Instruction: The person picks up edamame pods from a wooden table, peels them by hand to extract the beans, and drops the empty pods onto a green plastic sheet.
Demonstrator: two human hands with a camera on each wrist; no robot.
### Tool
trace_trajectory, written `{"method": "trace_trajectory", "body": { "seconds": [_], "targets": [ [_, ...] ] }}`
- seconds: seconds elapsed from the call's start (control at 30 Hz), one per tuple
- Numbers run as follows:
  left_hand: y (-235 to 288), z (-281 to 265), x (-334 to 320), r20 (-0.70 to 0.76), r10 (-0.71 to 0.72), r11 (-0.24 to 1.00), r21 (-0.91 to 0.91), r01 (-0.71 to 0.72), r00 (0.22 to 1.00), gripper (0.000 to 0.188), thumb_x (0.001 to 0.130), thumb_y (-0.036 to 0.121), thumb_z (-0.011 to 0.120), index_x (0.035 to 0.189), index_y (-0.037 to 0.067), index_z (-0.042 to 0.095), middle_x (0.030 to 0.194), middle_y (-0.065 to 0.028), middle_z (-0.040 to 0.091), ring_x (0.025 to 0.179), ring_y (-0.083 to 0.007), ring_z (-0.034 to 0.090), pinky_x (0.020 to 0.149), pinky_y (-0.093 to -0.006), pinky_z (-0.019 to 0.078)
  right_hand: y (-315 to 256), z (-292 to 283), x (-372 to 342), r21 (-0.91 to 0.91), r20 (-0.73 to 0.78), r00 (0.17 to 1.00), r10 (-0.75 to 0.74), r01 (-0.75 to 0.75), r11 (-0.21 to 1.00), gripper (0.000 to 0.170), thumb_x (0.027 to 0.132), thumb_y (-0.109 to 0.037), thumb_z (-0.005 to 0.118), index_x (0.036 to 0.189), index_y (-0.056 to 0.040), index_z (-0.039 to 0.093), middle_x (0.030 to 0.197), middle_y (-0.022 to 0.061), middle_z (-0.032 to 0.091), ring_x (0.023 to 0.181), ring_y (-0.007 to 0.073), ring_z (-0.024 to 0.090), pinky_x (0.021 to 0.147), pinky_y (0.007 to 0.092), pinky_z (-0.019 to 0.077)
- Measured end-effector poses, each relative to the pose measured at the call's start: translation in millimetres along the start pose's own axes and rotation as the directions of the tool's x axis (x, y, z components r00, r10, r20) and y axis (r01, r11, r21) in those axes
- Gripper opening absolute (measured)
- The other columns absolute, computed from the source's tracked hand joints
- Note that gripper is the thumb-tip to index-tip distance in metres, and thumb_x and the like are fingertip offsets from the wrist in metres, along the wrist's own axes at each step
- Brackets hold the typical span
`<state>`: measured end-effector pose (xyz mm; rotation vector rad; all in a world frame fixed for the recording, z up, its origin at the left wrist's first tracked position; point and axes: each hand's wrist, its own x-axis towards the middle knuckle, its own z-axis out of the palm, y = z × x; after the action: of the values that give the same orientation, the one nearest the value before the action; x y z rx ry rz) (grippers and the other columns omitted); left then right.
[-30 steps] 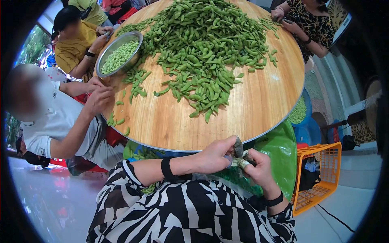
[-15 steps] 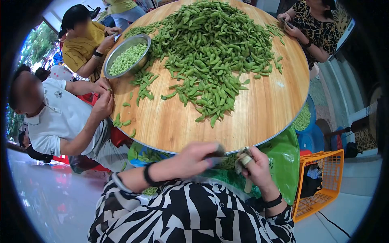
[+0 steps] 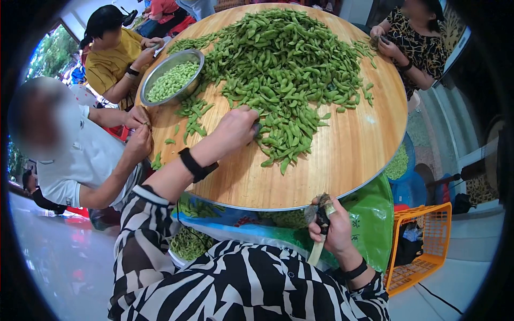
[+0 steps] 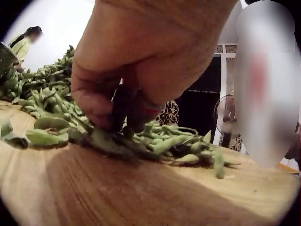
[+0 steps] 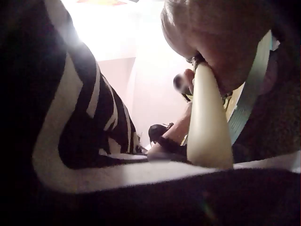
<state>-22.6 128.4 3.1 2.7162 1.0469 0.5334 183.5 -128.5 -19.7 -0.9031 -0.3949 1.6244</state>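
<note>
My left hand (image 3: 235,128) is over the table at the near left edge of a large heap of green edamame pods (image 3: 289,64). In the left wrist view its curled fingers (image 4: 91,101), with dark coverings at the tips, pinch a blurred edamame pod (image 4: 110,143) low over the wood. My right hand (image 3: 338,230), in front of the table's near edge, grips a tool with a pale, smooth handle (image 5: 209,122). That handle points down towards my body. Dark wrapping shows around the right fingers and thumb, and the tool's other end is hidden in the grip.
A metal bowl (image 3: 197,80) of shelled beans stands at the table's left. People sit around the round wooden table (image 3: 369,155). Green plastic sheeting (image 3: 372,214) hangs below the near edge, beside an orange crate (image 3: 441,235). A container of pods (image 3: 190,243) sits by my lap.
My left hand has moved from beside the right hand, forward and left to the heap. The right hand stays near the table edge, still holding the pale-handled tool.
</note>
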Motion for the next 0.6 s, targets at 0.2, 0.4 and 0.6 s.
{"method": "trace_trajectory", "body": {
  "seconds": [0.2,0.4,0.6],
  "targets": [
    [11.8,-0.6,-5.2,0.08,0.014,0.994,0.109,-0.023,0.997,0.017,0.071,0.011,0.067,0.086,0.003,0.063,0.078,-0.0169,0.058,0.079,-0.0361,0.059,0.072,-0.0441,0.0488,-2.3,3.1,0.8,-0.068,0.033,0.999,0.033,-0.031,0.997,0.027,0.097,-0.019,0.036,0.114,0.0001,0.046,0.063,0.0108,0.05,0.049,0.0121,0.042,0.041,0.0235,0.035],
    [13.9,-13.5,-21.3,-0.028,-0.082,0.953,-0.296,0.07,0.996,0.019,0.072,0.008,0.067,0.089,0.001,0.064,0.079,-0.0124,0.061,0.073,-0.028,0.059,0.067,-0.0376,0.0485,-5.8,6.2,6.3,-0.232,0.053,0.998,-0.043,0.054,0.971,0.032,0.097,-0.018,0.037,0.119,0.0017,0.049,0.063,0.007,0.05,0.048,0.009,0.042,0.042,0.0205,0.0335],
    [74.7,-20.5,-37.4,0.276,-0.167,0.511,-0.797,0.322,0.947,0.012,0.084,0.005,0.066,0.096,0.001,0.065,0.082,0.0039,0.062,0.072,-0.0023,0.052,0.06,-0.0197,0.0415,-16.6,26.7,14.7,-0.326,0.109,0.987,-0.122,0.151,0.933,0.043,0.098,-0.019,0.037,0.135,0.001,0.041,0.061,0.0049,0.047,0.046,0.0082,0.04,0.042,0.0202,0.0333]
  ]
}}
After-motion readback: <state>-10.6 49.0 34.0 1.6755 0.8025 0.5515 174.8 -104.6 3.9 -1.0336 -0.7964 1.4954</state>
